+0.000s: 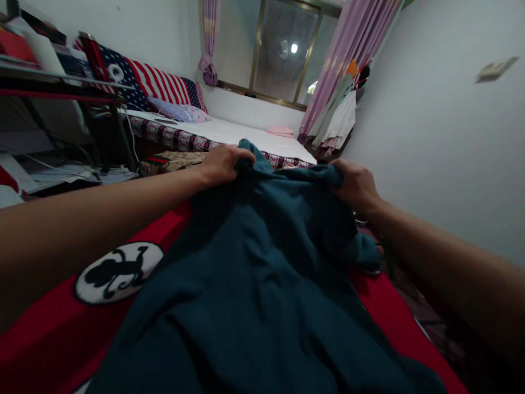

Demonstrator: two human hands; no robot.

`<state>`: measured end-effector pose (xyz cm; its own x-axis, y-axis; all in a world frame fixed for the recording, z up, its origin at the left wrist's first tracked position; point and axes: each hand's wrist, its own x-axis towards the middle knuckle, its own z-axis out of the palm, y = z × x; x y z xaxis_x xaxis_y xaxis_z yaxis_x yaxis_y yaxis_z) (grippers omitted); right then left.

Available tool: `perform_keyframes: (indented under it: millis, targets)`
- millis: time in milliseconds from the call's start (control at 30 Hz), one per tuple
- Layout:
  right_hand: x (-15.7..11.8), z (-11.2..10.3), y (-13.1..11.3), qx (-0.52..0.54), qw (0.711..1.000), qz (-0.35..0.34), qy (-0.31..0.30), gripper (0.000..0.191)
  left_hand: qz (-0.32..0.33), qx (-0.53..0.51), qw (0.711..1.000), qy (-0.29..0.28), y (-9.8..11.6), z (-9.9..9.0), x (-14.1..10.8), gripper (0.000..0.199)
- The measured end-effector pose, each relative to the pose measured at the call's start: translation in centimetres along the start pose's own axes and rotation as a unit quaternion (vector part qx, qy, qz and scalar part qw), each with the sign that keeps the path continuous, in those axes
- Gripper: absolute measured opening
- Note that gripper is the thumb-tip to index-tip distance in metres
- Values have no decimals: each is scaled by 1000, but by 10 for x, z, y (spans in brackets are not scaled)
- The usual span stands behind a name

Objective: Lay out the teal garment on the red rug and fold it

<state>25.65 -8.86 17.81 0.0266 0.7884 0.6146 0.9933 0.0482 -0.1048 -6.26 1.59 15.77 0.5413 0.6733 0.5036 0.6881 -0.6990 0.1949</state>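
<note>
A dark teal shirt [262, 279] with a short sleeve showing at its right spreads toward me over a red cloth [164, 224]. My left hand [225, 162] is closed around the shirt's far edge, near its upper left corner. At the upper right, my right hand [356, 183] grips the same edge. Between the two hands the fabric is lifted and pulled fairly taut, with creases running down toward me. A white oval patch [118, 272] with a dark figure marks the red cloth left of the shirt.
Behind stands a bed [241, 133] with a pillow [178, 110] and a folded pink cloth [280, 131]. A cluttered desk [61, 93] is at the left. Clothes [338, 117] hang by the purple curtain [340, 54]. A white wall [443, 142] rises on the right.
</note>
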Motion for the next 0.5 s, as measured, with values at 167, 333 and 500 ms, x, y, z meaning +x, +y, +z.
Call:
perform_keyframes:
  millis: [167,333,500]
  targets:
    - [29,22,7,-61,995,78,16,88,-76,61,992,75,-5,20,40,71]
    - [-51,39,21,-33,996,-34,-81,54,-11,10,996,-82,-2,63,-24,51]
    - [-144,23,6,89,984,-100,-115,13,59,-106,981,-154,17,66,-112,40]
